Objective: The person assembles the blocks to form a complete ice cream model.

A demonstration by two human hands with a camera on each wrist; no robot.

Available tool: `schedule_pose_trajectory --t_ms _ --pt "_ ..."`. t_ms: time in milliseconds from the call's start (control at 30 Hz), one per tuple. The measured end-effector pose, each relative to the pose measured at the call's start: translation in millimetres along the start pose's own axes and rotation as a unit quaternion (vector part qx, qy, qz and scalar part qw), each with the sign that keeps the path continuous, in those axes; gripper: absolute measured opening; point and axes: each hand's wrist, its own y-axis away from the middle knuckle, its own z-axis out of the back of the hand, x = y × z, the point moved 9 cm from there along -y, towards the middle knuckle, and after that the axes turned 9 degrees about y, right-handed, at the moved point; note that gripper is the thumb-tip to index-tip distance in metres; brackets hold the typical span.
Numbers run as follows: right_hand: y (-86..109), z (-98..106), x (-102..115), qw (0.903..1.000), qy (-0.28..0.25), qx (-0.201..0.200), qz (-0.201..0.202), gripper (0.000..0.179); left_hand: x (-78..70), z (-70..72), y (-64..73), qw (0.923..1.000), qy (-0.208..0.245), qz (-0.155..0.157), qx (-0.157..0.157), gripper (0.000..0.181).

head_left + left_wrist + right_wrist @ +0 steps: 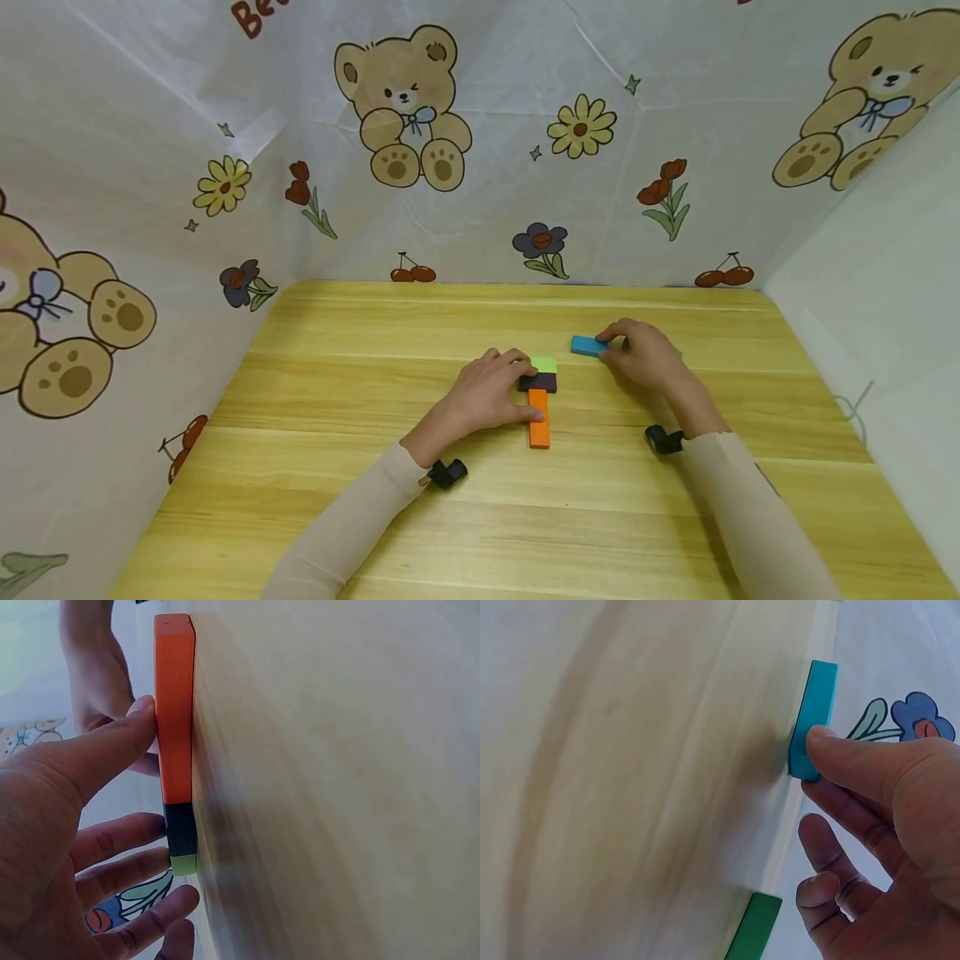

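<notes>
My right hand (641,354) pinches one end of a blue block (585,345) between thumb and forefinger, low over the table; in the right wrist view that block (815,712) shows its long side. My left hand (487,392) lies over three blocks that touch each other. Its thumb touches the orange block (539,433), and its fingers reach the dark block (547,382) and the light green block (546,364). The orange block points toward me, with the dark block across its far end and the light green one beyond.
A darker green block (755,930) shows at the bottom of the right wrist view. The wooden table (337,417) meets a printed cloth wall (480,217) at its far edge. Black wrist cameras sit below each hand, the right wrist camera (663,440) close to the tabletop.
</notes>
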Motion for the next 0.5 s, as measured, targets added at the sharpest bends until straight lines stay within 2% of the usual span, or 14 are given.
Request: schedule_pose_trajectory --t_ms 500 --pt "-26.5 -12 27 0.9993 -0.036 0.011 0.003 0.027 0.9 0.3 -0.8 1.0 -0.001 0.002 0.0 0.071"
